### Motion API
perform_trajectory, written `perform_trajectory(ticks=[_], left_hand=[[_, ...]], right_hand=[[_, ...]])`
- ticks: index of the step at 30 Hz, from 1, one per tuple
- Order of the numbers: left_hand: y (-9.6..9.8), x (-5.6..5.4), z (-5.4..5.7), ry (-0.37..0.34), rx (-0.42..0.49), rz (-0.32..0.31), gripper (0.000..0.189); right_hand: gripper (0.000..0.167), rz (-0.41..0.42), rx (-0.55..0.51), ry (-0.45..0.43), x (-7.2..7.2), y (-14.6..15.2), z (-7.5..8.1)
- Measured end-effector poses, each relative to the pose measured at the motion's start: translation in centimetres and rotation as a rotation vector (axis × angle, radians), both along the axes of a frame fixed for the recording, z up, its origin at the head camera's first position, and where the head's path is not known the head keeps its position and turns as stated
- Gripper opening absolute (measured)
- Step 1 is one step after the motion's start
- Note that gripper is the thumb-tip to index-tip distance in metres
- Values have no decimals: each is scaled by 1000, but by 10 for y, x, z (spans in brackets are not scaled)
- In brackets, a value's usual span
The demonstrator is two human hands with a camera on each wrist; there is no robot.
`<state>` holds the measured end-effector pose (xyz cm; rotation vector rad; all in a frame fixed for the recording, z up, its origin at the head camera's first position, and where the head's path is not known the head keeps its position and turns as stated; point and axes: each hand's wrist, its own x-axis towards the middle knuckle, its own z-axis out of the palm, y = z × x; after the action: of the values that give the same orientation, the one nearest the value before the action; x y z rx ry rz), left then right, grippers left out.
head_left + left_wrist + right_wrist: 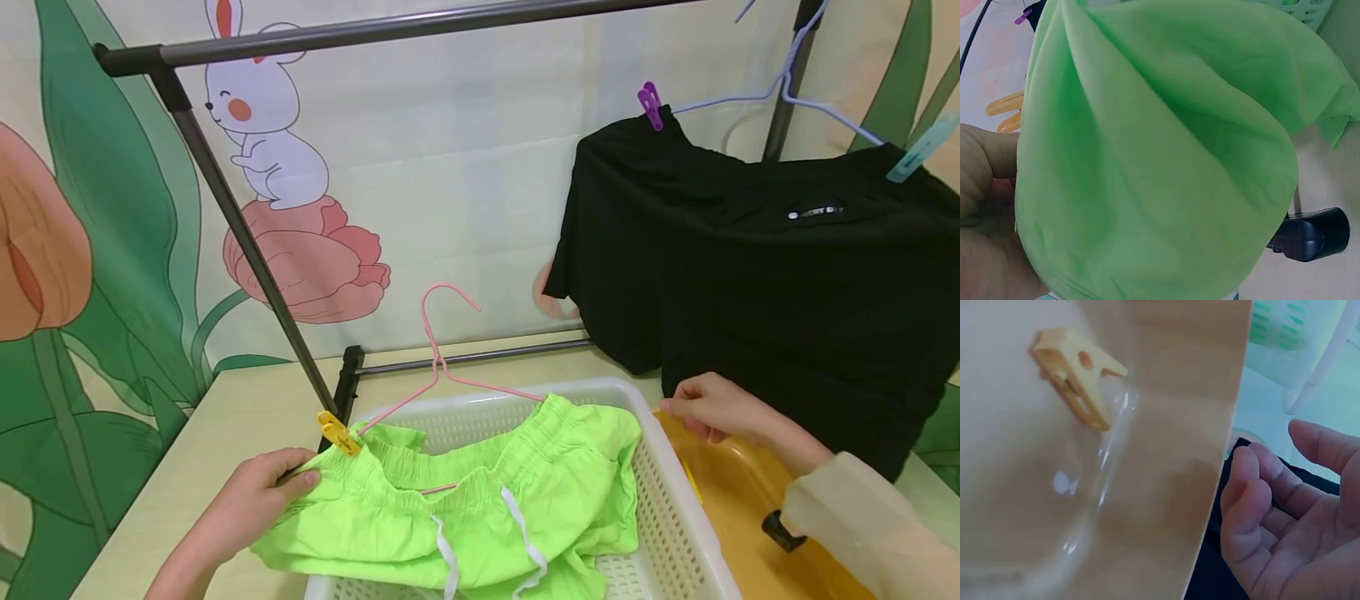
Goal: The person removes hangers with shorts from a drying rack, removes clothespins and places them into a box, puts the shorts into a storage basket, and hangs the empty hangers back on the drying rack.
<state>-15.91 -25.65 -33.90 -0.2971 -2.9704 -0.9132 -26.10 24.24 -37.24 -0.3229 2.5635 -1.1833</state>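
Bright green shorts [465, 533] with white drawstrings lie over a white plastic basket. A pink hanger [438, 358] sits in their waistband, its hook standing up. One yellow clothespin [339, 433] clips the waistband at the hanger's left end. My left hand [258, 496] pinches the shorts' left side just below that clothespin; in the left wrist view, cloth hides most of its fingers. Over the orange basin's edge hovers my right hand [716, 408], fingers loosely bent and nothing between them. A second yellow clothespin [1075, 375] lies inside the basin [1166, 487].
Black shorts [750, 275] hang at the right on a blue hanger [783, 83], held by a purple clothespin [650, 106] and a teal one [922, 148]. A dark metal rack [360, 32] spans above. The white basket [675, 508] stands beside the basin.
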Motion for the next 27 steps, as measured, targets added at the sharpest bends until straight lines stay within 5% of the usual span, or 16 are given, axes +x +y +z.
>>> perform_trajectory(ticks=[27], left_hand=[[0,0,0,-15,17,-3,6]], right_hand=[[25,-13,-57,114,10,-21,30]])
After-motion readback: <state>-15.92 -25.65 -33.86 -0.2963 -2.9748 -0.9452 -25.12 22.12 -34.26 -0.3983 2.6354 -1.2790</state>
